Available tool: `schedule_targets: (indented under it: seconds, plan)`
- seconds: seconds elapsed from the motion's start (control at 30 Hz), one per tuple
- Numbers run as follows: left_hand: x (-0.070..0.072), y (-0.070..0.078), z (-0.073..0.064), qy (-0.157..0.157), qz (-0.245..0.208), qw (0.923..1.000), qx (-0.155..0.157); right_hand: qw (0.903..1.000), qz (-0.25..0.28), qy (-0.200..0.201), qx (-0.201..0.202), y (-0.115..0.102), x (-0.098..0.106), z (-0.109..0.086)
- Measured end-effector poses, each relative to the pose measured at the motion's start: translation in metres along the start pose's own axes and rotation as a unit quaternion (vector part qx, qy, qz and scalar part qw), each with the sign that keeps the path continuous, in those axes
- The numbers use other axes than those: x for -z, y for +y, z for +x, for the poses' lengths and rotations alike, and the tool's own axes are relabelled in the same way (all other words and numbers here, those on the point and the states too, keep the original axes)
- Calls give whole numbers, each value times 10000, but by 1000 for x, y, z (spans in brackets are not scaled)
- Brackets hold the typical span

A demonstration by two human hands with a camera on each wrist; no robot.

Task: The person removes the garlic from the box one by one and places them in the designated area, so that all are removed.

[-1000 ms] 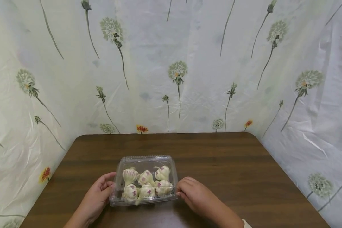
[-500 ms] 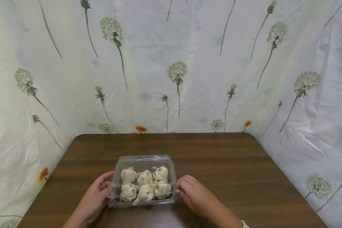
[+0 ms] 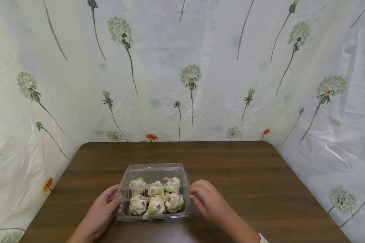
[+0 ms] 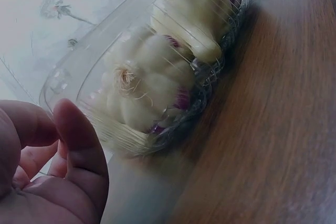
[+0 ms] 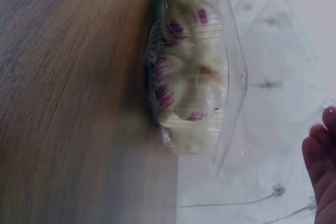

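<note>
A clear plastic clamshell container (image 3: 152, 218) holds several garlic bulbs (image 3: 156, 205) with purple marks, set in two rows. Its hinged lid (image 3: 153, 167) is partly raised, tilting up from the back edge. My left hand (image 3: 104, 206) pinches the container's left rim; in the left wrist view the thumb (image 4: 79, 135) lies right at that rim. On the other side, my right hand (image 3: 209, 199) pinches the lid's right edge. In the right wrist view its fingertips (image 5: 315, 148) show at the far right, beside the raised clear plastic.
The container sits toward the front left of a dark brown wooden table (image 3: 246, 175) with rounded back corners. A pale curtain (image 3: 152, 67) with printed dandelions hangs behind the table and along both sides.
The lid's front edge has lifted away from the base. My right hand has risen slightly with it, while my left hand has stayed at the left rim.
</note>
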State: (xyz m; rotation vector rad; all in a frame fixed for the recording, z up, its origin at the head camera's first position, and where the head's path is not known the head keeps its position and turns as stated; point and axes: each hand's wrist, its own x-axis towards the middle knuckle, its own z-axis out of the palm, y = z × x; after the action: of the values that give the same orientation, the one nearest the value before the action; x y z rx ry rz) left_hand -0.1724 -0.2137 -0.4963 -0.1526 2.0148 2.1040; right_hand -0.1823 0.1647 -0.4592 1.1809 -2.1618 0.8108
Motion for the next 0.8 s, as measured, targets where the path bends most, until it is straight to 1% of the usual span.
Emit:
schedule_targets:
  seconds: [0.13,0.2,0.37,0.53,0.67,0.8]
  plan:
    - [0,0,0,-14,-52,10000,11,9995,143,72,-265,0,0,2]
    - [0,0,0,-31,-115,9999,-36,9985,240,113,-477,1,-1,2]
    - [-1,-2,-1,-77,-170,9996,-207,9941,400,234,-982,3,-3,3]
    - [-1,-3,-1,-109,-149,9995,-240,9888,522,244,-1376,8,-3,6]
    - [-2,-1,-1,-132,-148,9996,-206,9847,675,327,-1570,14,-5,9]
    - [-1,0,-1,-177,-109,9995,-221,9778,1104,363,-1744,19,-8,11]
